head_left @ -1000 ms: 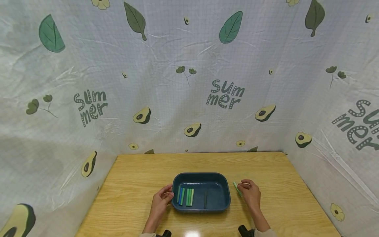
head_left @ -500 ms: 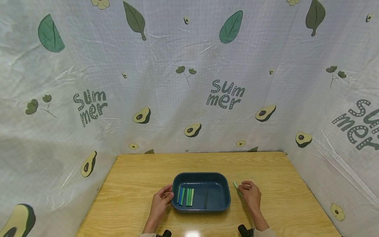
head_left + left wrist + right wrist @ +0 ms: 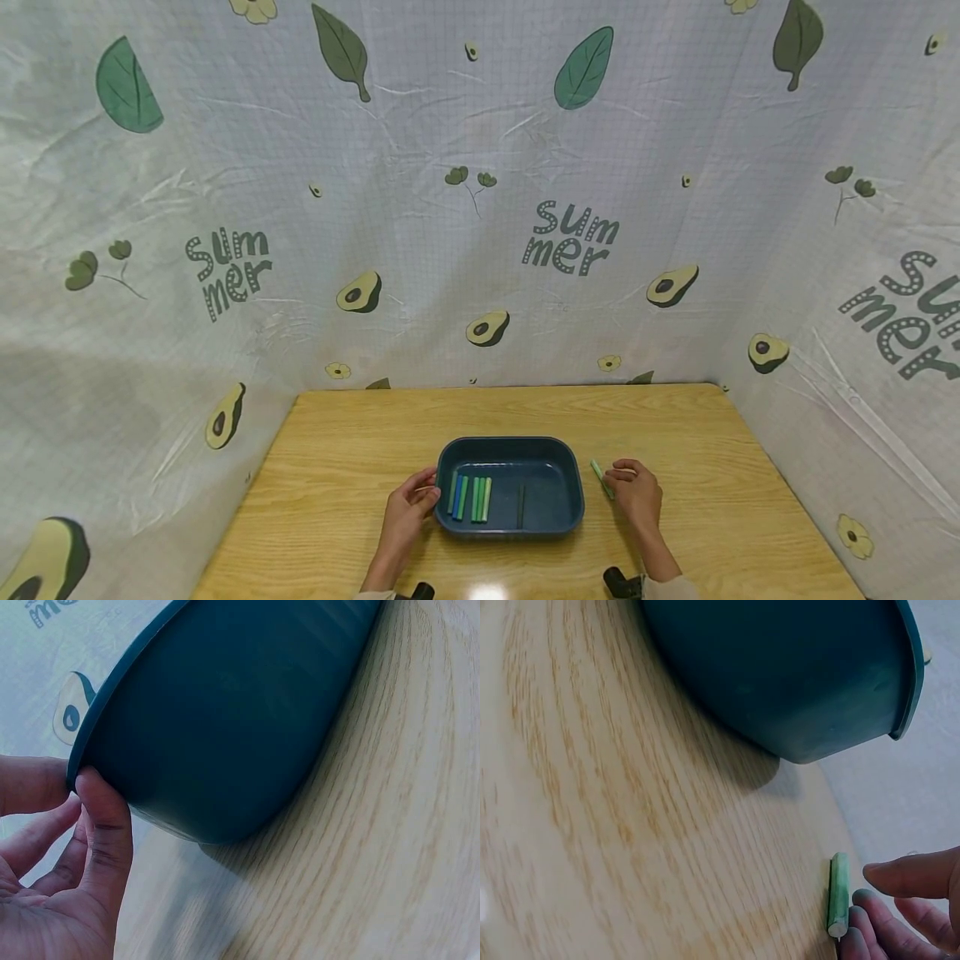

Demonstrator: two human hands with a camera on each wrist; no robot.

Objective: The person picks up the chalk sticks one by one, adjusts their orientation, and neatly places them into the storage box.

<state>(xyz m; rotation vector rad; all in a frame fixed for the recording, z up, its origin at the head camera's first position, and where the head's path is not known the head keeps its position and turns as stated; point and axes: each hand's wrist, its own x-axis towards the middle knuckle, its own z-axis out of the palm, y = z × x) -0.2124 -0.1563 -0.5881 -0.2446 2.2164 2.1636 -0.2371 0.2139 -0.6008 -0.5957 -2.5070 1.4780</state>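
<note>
Lying lengthwise just left of right hand [image 3: 636, 492] fingertips, green stick [image 3: 599, 477] on tabletop [image 3: 337, 467]; fingers loosely curled, holding nothing.

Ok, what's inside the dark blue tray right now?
Inside the dark blue tray, the head view shows a row of sticks on its left side, blue and green ones side by side, and one dark stick lying apart. Both wrist views show only its outer wall, so nothing more.
</note>
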